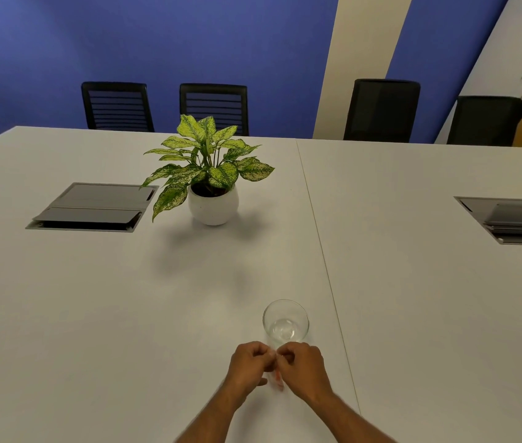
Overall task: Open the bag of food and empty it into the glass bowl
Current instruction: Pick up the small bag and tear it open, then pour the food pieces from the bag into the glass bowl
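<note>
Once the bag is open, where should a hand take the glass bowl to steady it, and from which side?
Probably the outer wall of the glass bowl, taken from the right side by the right hand. The bowl stands upright and looks empty, just beyond both hands, and the left hand can keep the small bag. A side grip leaves the open mouth free for pouring.

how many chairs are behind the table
4. Two slatted-back chairs stand side by side at the far left and centre-left, behind the plant; two solid-back chairs at the right and far right. More may sit outside the view.
</note>
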